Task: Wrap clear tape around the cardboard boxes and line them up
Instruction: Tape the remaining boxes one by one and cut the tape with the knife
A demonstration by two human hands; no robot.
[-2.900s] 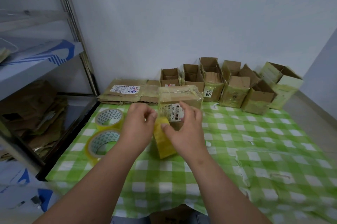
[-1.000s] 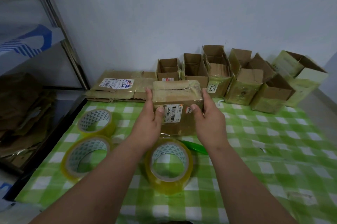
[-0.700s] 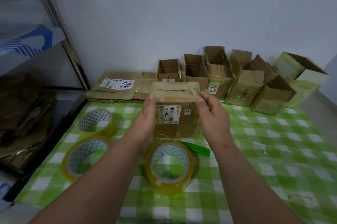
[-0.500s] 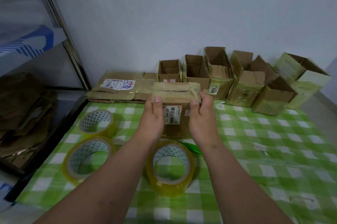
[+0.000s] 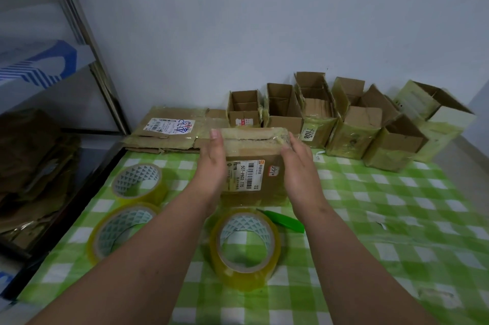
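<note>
A closed cardboard box [image 5: 252, 163] wrapped in clear tape stands on the green checked tablecloth [image 5: 370, 219], its white barcode label facing me. My left hand [image 5: 213, 163] lies flat against its left side with straight fingers. My right hand [image 5: 297, 166] presses its right side, the fingers reaching the top right corner. A roll of clear yellowish tape [image 5: 246, 248] stands just in front of the box. Two more tape rolls [image 5: 139, 183] [image 5: 120, 232] lie to the left.
A green cutter [image 5: 284, 220] lies right of the near roll. Several open taped boxes [image 5: 354, 123] stand in a row along the back wall. Flattened cardboard [image 5: 169, 130] lies at back left. A metal shelf rack [image 5: 53, 86] with cardboard stands at the left.
The tape roll I held 2.9 s ago now stands on the cloth. Over the last second both hands slid along the box's sides, smoothing the tape; the box stayed in place.
</note>
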